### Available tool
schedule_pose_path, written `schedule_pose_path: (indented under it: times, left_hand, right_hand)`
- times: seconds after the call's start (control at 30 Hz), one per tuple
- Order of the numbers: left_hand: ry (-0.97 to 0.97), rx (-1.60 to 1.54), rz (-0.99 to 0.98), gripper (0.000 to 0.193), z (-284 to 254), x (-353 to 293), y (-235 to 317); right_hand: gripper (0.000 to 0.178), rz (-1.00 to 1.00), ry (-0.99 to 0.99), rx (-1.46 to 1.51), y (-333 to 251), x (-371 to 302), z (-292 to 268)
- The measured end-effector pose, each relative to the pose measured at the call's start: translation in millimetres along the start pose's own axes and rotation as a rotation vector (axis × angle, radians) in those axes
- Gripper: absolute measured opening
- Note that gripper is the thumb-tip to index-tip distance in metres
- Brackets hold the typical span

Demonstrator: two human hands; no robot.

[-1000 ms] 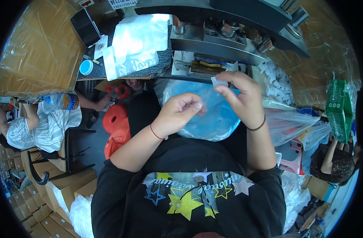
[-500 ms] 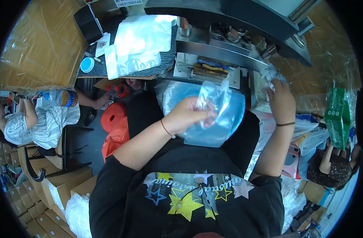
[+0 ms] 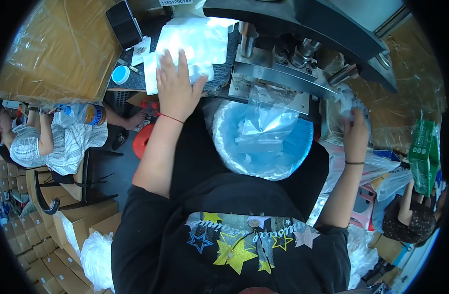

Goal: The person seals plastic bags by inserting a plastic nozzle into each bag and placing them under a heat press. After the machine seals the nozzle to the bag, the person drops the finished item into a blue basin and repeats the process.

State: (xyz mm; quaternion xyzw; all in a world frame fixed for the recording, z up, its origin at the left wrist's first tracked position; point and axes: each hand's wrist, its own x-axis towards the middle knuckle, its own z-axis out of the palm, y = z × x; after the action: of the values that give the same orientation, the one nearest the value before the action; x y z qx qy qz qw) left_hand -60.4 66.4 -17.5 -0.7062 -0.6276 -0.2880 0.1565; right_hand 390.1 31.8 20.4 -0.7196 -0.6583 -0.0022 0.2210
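My left hand (image 3: 178, 93) lies flat with fingers spread on a stack of clear plastic bags (image 3: 197, 41) at the back left. Under the metal press (image 3: 283, 73), one clear plastic bag (image 3: 271, 117) hangs from the press bed over a bucket (image 3: 224, 161) lined with pale plastic. Neither hand touches that bag. To the right of the press, my right hand (image 3: 357, 137) is beside crumpled whitish plastic scraps (image 3: 349, 100). Its fingers are bent and a little apart, and I see nothing held in them; their tips are partly hidden.
A phone (image 3: 124, 27) leans by a cardboard box (image 3: 58, 54), near a round blue-lidded tub (image 3: 120, 75). White scraps lie in the bucket between my knees. One person (image 3: 48, 142) sits at left, another (image 3: 411, 215) at right. A green package (image 3: 424, 157) hangs at right.
My left hand has let go of the clear bag and moved up and left onto the stack. That bag now hangs at the press. My right hand is slightly lower.
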Motion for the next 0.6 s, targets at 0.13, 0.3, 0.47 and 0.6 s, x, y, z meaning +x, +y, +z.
schedule_pose_path:
  times: [0.13,0.3,0.47,0.6]
  left_hand:
    - [-0.219,-0.042,0.255,0.034,-16.9,-26.2,0.2]
    - [-0.365,-1.074,-0.333,0.014,-28.6,-37.1,27.1]
    - [-0.732,-1.179,-0.314,0.018,-37.7,-36.7,82.5]
    - [-0.930,-1.397,-0.317,0.023,-38.4,-42.5,112.7]
  right_hand:
    - [0.029,-0.038,0.172,-0.195,-3.9,-5.7,0.6]
    - [0.021,-0.302,0.009,0.379,-61.9,-17.3,2.2]
    - [0.017,-0.451,-0.240,0.855,-122.4,-23.1,-10.7]
    - [0.015,-0.534,-0.221,0.816,-132.0,-11.6,-18.9]
